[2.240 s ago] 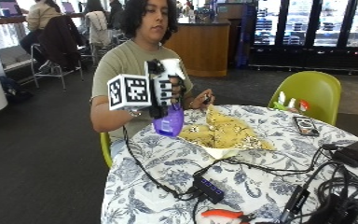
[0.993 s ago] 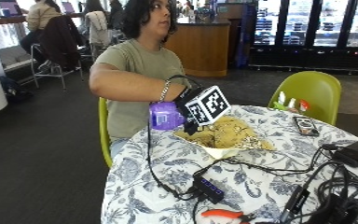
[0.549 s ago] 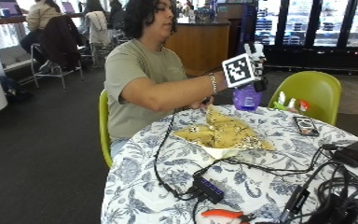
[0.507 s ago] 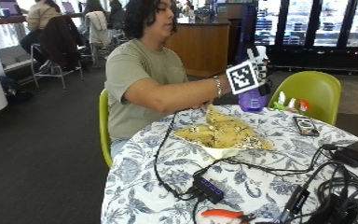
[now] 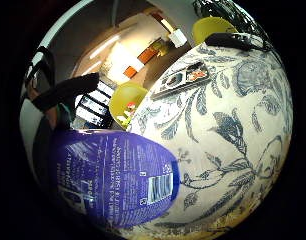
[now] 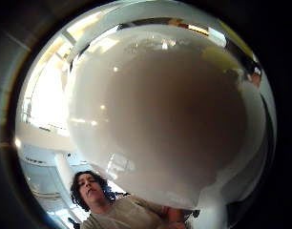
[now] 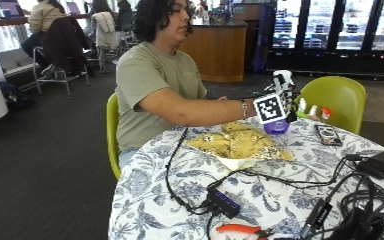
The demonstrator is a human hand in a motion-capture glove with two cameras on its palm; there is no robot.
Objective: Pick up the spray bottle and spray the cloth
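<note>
Bottle first: my gloved right hand (image 7: pixel 282 102) is wrapped around the purple spray bottle (image 7: pixel 276 126), fingers curled about its upper part, and its base sits on or just above the flowered tablecloth (image 7: pixel 179 175); I cannot tell whether it touches. Its white spray head (image 7: pixel 282 77) pokes up above my grip. Seen from the little-finger side of my palm, the bottle's purple label (image 5: pixel 113 185) fills the space right against my hand, with the tablecloth (image 5: pixel 228 130) spreading out beyond it. On the thumb side, a pale rounded surface (image 6: pixel 160 114) sits right against the palm and blocks most of what lies past it. The yellow patterned cloth (image 7: pixel 238 142) lies crumpled on the table just beside my grip, toward my body and below my forearm. A phone (image 7: pixel 327 134) lies flat beyond the bottle, on the side away from me, near a green chair (image 7: pixel 335 100).
</note>
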